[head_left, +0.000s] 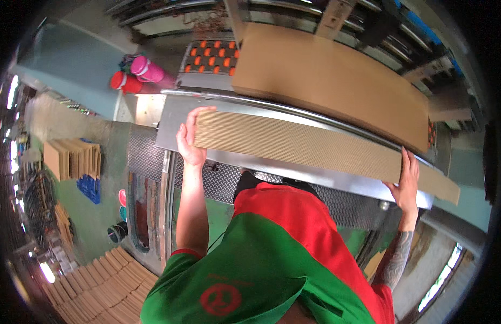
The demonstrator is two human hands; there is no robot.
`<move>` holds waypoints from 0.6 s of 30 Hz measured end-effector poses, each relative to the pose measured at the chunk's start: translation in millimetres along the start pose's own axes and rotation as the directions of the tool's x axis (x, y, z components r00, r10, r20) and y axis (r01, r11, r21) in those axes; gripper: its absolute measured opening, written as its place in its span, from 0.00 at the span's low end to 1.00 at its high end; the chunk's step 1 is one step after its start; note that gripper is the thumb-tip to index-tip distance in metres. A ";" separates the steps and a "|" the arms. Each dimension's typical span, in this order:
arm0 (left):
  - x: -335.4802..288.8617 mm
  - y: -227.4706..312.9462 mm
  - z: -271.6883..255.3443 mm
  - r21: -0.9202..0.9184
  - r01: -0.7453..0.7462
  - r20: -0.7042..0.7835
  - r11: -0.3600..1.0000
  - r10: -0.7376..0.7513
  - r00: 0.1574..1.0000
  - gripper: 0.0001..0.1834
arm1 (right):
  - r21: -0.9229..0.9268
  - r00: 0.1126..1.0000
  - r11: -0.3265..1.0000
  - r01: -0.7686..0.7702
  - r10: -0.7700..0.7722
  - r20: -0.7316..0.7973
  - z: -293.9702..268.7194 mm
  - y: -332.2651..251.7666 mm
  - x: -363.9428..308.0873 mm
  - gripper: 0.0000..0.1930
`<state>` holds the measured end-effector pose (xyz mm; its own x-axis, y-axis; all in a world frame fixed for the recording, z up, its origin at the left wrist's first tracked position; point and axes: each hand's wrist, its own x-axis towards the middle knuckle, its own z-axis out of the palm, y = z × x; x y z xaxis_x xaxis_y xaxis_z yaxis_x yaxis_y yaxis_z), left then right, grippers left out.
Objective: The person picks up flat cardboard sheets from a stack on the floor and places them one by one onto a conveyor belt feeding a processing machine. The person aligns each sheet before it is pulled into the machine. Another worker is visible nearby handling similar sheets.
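A long stack of corrugated cardboard sheets [299, 148] stretches across in front of me, its layered edges facing up toward my view. At its left end is my left hand [192, 139], closed around the corner with the thumb and fingers along the end. My right hand [406, 183] grips the near side close to the right end, its fingers reaching up over the edge and its thumb pointing left. Under the stack lies a shiny metal ledge [175, 121]. Just beyond, a broad brown cardboard sheet [331, 81] lies flat on the machine.
Orange rollers [212, 56] show left of the flat sheet, with machine bars and rods behind. A pink jug [145, 67] and a red jug [126, 82] stand at upper left. Stacked cardboard [72, 159] and more bundles [99, 286] are on the left floor.
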<state>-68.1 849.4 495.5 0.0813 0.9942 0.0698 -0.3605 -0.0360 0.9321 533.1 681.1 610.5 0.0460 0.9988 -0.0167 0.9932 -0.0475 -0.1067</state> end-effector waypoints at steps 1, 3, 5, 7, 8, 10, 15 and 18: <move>2.3 9.5 -6.4 0.020 -0.020 0.012 1.000 0.020 1.000 0.51 | 0.004 1.000 1.000 -0.022 0.022 0.000 -0.1 -0.9 -1.1 0.66; 10.2 26.2 -19.7 0.058 -0.045 0.034 0.997 0.043 0.998 0.57 | -0.006 0.999 1.000 -0.024 0.024 -0.024 1.2 -2.6 -1.2 0.66; 17.4 51.6 -41.1 0.147 -0.072 0.017 0.986 0.070 0.997 0.60 | -0.006 0.999 0.999 -0.042 0.042 -0.020 1.3 -3.1 -3.0 0.66; 26.4 64.4 -52.4 0.174 -0.143 -0.033 0.974 0.151 0.988 0.60 | -0.001 0.998 0.998 -0.058 0.058 -0.013 1.6 -2.9 -3.7 0.65; 29.2 65.1 -52.9 0.228 -0.146 -0.059 0.963 0.164 0.985 0.58 | 0.001 0.998 0.998 -0.058 0.058 -0.015 1.5 -2.8 -3.8 0.65; 31.5 52.9 -43.0 0.196 -0.094 -0.064 0.976 0.109 0.992 0.58 | 0.002 0.998 0.998 -0.059 0.059 -0.014 1.3 -2.9 -3.9 0.65; 23.8 -1.0 -2.2 -0.021 0.079 0.147 0.997 -0.075 0.986 0.60 | -0.021 0.999 0.998 -0.052 0.052 -0.015 0.4 -3.8 -3.4 0.66; 27.6 15.0 -20.5 0.055 -0.078 0.054 0.995 0.075 0.996 0.59 | -0.017 0.999 0.999 -0.040 0.040 -0.018 0.2 -4.0 -2.5 0.66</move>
<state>-90.3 878.5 504.1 0.1041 0.9818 0.1590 -0.3141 -0.1192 0.9419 529.0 678.8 610.7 0.0877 0.9961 -0.0027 0.9922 -0.0876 -0.0890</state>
